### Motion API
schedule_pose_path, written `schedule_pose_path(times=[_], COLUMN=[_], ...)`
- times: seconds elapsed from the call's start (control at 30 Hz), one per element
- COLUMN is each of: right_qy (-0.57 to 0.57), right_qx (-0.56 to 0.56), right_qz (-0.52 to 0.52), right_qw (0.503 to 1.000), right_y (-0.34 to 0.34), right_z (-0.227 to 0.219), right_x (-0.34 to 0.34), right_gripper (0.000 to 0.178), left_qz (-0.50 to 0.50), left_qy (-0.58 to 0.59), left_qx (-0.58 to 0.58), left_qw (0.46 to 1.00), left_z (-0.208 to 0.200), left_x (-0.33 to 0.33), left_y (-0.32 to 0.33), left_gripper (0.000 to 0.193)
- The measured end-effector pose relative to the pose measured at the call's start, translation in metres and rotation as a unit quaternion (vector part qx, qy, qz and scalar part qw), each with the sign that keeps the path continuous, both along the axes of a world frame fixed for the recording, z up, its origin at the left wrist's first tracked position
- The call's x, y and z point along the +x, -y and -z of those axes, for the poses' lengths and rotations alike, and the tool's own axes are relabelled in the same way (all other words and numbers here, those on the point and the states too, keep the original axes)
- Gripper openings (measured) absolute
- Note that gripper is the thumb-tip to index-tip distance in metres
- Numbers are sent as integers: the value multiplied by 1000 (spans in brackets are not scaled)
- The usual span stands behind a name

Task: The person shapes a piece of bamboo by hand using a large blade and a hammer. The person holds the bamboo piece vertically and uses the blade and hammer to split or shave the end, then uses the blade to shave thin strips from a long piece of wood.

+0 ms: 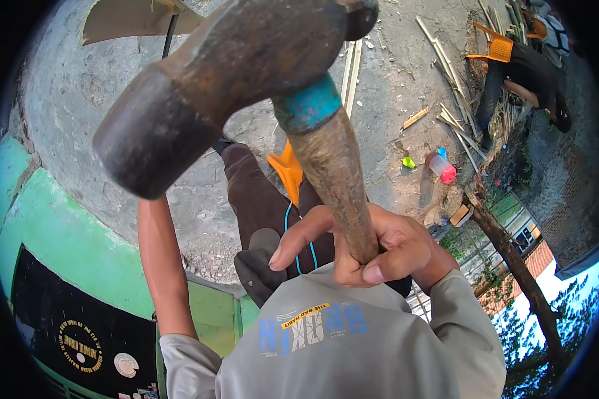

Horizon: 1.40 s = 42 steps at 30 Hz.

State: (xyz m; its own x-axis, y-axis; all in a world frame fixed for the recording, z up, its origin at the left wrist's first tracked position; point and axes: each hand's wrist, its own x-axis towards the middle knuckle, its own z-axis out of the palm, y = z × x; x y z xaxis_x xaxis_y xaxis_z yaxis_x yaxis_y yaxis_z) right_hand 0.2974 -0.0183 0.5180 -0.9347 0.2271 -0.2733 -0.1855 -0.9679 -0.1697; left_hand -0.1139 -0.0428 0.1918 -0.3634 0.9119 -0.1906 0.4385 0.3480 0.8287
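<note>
R hand point(396, 243) in head cam: wrapped round the low end of the hammer's handle, mid pic, w/ one finger poking out. The hammer point(259, 73) fills the upper left & mid. Its big head blocks the L hand, so can't tell if that's wide or narrow; only the L forearm point(161, 259) shows, lower left. An orange plastic thing point(286, 169) is by the legs point(243, 173), mid pic.

Upper right: a person point(532, 76) in dark clothes bends over, near orange chairs point(500, 48) & wood strips point(442, 56). Right of mid: cups point(408, 161) & a see-thru jar point(439, 164) w/ a pink lid.

Ground point(393, 80) is rough & gray. Green wall point(80, 213) at left, tree trunk point(522, 272) lower right.

Count: 1 hammer, 1 jar, 2 cups (1 green, 1 blue), 2 chairs upper right, approx. Strips: lots, can't count.
</note>
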Motion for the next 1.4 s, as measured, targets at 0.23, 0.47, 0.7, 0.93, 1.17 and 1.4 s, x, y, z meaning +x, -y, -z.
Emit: schedule_pose_path(times=[0.23, 0.47, 0.7, 0.93, 1.17, 1.4], right_qy=[49, 45, 124, 299, 302, 180], right_qx=[16, 32, 69, 228, 232, 130], right_qz=[16, 16, 70, 206, 273, 262], right_qw=[999, 998, 987, 903, 884, 939], right_y=[4, 9, -9, -61, -70, -62], right_z=[-4, 5, 20, 69, 83, 97], right_x=[-2, 1, -22, -88, -111, -101], right_gripper=[77, 73, 56, 62, 64, 59], left_qz=[-8, 8, 18, -10, -44, -37], left_qy=[-117, -144, -150, -134, -107, -111], left_qx=[-183, -216, -245, -206, -212, -227], left_qw=[976, 966, 958, 969, 970, 967], left_z=[-37, -39, -51, -58, -54, -52], left_x=[23, 29, 45, 86, 105, 95], left_y=[-13, -14, -14, 13, 25, 27], left_gripper=[43, 42, 42, 43, 43, 38])
